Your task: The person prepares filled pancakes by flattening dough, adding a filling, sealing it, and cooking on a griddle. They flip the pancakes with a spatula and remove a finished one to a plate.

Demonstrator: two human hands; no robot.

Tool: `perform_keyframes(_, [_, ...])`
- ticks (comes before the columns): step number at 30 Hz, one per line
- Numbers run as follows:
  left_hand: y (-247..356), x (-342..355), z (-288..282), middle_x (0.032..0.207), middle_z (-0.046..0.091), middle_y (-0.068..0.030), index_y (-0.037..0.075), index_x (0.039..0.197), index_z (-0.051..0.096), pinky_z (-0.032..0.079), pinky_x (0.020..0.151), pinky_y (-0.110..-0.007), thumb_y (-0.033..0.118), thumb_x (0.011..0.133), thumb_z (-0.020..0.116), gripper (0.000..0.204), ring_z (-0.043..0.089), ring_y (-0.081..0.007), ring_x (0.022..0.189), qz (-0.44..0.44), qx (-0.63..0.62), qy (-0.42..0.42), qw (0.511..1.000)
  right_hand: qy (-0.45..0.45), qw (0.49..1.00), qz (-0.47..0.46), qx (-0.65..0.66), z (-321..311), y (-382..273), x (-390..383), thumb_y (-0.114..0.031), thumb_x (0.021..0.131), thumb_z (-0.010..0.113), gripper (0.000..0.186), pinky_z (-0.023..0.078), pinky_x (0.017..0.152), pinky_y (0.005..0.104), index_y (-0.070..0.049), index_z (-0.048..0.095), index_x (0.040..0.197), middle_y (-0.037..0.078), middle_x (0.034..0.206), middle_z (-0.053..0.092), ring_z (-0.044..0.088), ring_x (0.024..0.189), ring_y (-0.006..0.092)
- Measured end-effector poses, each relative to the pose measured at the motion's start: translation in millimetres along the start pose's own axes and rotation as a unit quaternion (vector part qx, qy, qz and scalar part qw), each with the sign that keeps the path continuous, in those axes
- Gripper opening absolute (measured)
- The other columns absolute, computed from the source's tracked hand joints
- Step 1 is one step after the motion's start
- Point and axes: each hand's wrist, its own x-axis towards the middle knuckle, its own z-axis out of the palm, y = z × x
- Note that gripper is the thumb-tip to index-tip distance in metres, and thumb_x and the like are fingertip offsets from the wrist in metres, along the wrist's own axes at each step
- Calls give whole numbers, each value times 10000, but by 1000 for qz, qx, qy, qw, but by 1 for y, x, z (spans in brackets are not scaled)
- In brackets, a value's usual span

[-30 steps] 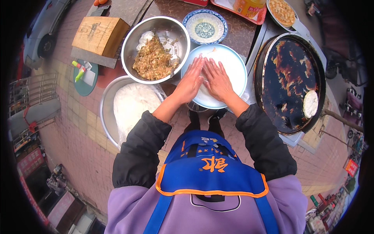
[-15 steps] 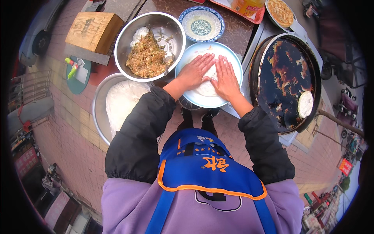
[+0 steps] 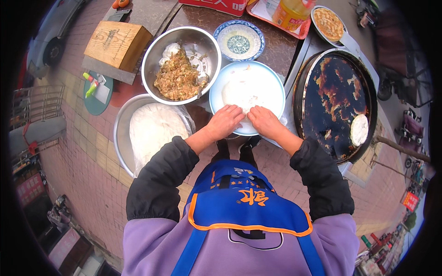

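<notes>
Head view: left hand (image 3: 226,120) and right hand (image 3: 266,121) sit side by side, slightly apart, at the near edge of the white dough (image 3: 244,92); the dough lies flat on the pale blue plate (image 3: 218,76), straight ahead of the body; fingers bend over that edge, thumbs hidden, so cannot tell whether either hand is clamped on the dough or merely resting there.

Placement, judged: paired hands probably spread the load along a soft edge; the central plate gives both arms equal reach; the filling bowl (image 3: 212,60) stands just beside it on the left, presumably to keep the brown filling (image 3: 177,83) handy; the bagged dough (image 3: 156,131) rests in the lower bowl (image 3: 121,133), its plastic likely guarding against drying; the griddle (image 3: 322,119) stands near the plate on the right, its hot side, if heated, clear of both bowls.

Counts: hands, two; dough on plate, one; steel bowls, two; patterned dish (image 3: 261,42), one; griddle, one, bearing one pale round (image 3: 359,130) near its right rim; browned flatbread (image 3: 328,24), one; bottle (image 3: 289,16), one; wooden block (image 3: 115,43), one.
</notes>
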Motion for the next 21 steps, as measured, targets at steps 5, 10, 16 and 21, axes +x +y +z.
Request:
perform_keyframes(5, [-5, 18, 5, 1041, 616, -105, 52, 1046, 648, 484, 889, -411, 150, 710, 803, 383, 595, -313, 1023, -125, -53, 14, 991, -100, 666, 374, 638, -22, 40, 35, -135, 829, 592, 131, 464, 650, 295, -36, 669, 866, 2, 736, 603, 581, 721, 105])
perform_keyframes(10, [-20, 27, 18, 889, 624, -113, 40, 964, 651, 513, 764, -419, 117, 736, 796, 281, 616, -335, 879, -182, -81, 84, 976, -64, 989, 132, -13, -34, 32, 20, -90, 797, 716, 152, 485, 737, 327, -42, 642, 920, 56, 864, 579, 593, 825, 235])
perform_keyframes(16, [-21, 44, 36, 831, 647, -128, 43, 921, 621, 521, 693, -441, 108, 843, 727, 146, 644, -347, 795, -215, -89, 236, 943, 261, 924, 254, 117, 6, 17, 24, -141, 867, 703, 164, 521, 691, 430, -56, 587, 947, 121, 883, 629, 664, 804, 313])
perform_keyframes(21, [-24, 69, 38, 837, 666, -62, 84, 985, 602, 507, 533, -411, 173, 897, 690, 153, 666, -303, 645, -234, 4, 221, 947, 290, 919, 265, -32, 21, 20, 41, -220, 920, 681, 178, 515, 502, 389, -81, 577, 956, 77, 783, 657, 682, 632, 262])
